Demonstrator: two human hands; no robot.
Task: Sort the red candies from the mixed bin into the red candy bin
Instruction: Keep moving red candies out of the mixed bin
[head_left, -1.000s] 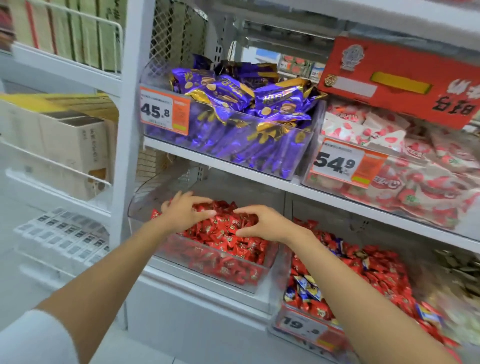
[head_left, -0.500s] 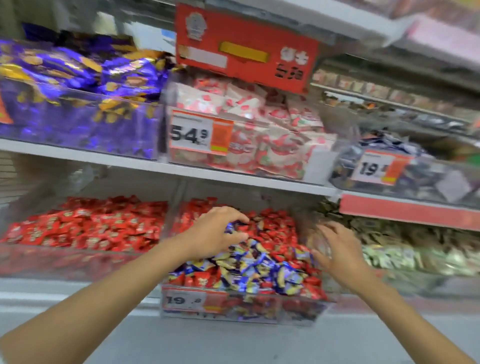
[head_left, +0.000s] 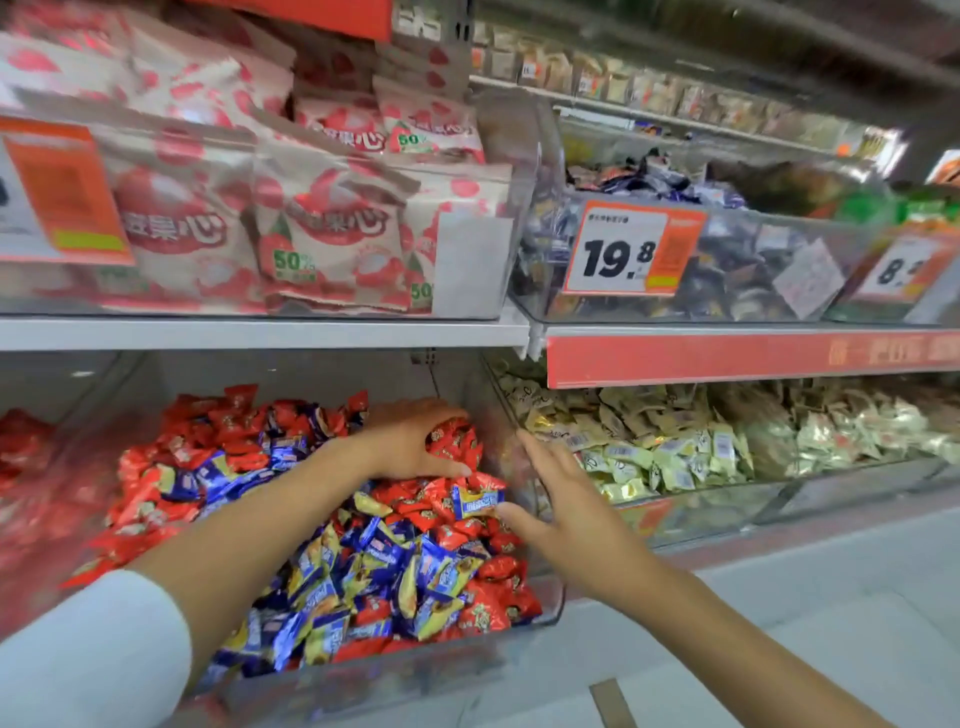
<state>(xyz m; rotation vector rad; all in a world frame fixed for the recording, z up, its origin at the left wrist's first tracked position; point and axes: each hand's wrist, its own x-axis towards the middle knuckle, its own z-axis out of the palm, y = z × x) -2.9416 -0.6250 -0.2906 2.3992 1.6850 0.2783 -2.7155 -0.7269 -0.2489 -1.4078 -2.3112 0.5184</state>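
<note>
The clear mixed bin (head_left: 395, 670) on the lower shelf holds a heap of red candies (head_left: 234, 441) and blue-and-yellow candies (head_left: 384, 561). My left hand (head_left: 405, 441) reaches to the bin's back right corner, its fingers curled round a clump of red candies (head_left: 454, 441). Over the bin's right wall my right hand (head_left: 561, 504) has straight fingers, and its thumb tip is beside a blue candy (head_left: 478, 501). The red candy bin (head_left: 21, 447) shows only as a blurred strip at the far left.
A bin of pale gold candies (head_left: 675, 447) stands to the right of the mixed bin. The shelf above (head_left: 260, 332) carries white-and-red candy bags (head_left: 311, 234) and a bin of dark candies with a 19.8 price tag (head_left: 623, 254). Grey floor (head_left: 779, 623) lies below.
The view has swung from the red bin to the mixed bin. My left hand has gone deeper to the back right and closed on red candies. My right hand has come in to the bin's right wall.
</note>
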